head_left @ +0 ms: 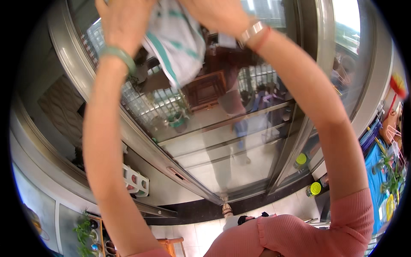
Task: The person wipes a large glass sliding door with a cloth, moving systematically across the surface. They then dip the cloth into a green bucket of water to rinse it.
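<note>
Both my arms reach up to the top of the view, in front of a sliding glass door (257, 171). A white cloth with green stripes (177, 51) hangs between my hands, over the glass. My left hand (127, 21), below which a green bangle circles the wrist, holds the cloth's left side. On its right side, my right hand (220, 15) grips it, with a metal watch band and red string at the wrist. The upper edge of the view cuts off the fingertips of both hands and the cloth's top.
Plants (83, 231) stand at lower left, near a wooden stool (173, 246). A white plastic rack (136, 182) shows behind the left door frame. A jar with a yellow-green lid (314, 188) stands by the door track. Blue cloth (374, 171) and plants crowd the right. The glass carries reflections.
</note>
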Available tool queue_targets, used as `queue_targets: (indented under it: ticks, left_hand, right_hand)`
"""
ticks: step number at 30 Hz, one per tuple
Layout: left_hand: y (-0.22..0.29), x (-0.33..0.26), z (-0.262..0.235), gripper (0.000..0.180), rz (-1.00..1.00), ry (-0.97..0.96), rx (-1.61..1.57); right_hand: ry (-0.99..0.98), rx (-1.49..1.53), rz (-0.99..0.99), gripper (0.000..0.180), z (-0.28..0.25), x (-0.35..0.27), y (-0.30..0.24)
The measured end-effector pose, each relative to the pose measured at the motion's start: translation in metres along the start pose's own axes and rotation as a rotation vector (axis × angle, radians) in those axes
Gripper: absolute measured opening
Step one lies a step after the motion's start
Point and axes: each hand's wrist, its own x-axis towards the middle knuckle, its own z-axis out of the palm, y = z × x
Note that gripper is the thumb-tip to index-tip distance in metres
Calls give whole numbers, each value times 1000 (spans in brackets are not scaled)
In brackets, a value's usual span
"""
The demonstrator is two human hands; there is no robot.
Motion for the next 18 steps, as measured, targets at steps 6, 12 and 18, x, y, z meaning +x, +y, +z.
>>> queue_targets:
  ticks: [6, 12, 18]
  left_hand:
    - [-78, 67, 11, 49, -27, 137, -47]
    - [-62, -9, 43, 53, -186, 235, -127]
    - [49, -165, -22, 73, -512, -187, -242]
  right_hand:
    - [367, 112, -92, 51, 49, 111, 22]
    - [213, 206, -159, 51, 34, 71, -6]
    - [-360, 225, -203, 92, -2, -65, -84]
